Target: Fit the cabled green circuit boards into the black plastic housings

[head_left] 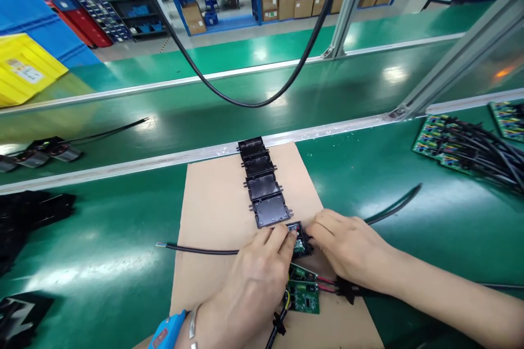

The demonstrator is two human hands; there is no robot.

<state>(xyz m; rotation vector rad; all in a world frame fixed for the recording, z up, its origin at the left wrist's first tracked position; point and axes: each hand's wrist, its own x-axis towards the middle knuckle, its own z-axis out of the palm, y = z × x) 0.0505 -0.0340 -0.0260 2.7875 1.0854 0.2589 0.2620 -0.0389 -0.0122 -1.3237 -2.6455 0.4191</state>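
A small black plastic case [303, 251] holding a green circuit board lies on a cardboard sheet [213, 202]. My left hand [262, 267] is closed on its left side, fingertips pressed over the board. At the right end, my right hand [347, 245] pinches the black cable [395, 207], which comes out behind the hand. Another cable length [200, 250] runs left from under my left hand to a bare-wire end. Just below lie green circuit boards [305, 299] with red, black and yellow wires. Above the case stretches a row of several black open cases [262, 185].
Circuit boards with bundled black cables [470, 147] lie at right. Black parts [28, 218] rest at left. Along the back runs a metal rail [164, 164]; a black cable loop [254, 104] hangs above it. A yellow bin [28, 68] is at far left.
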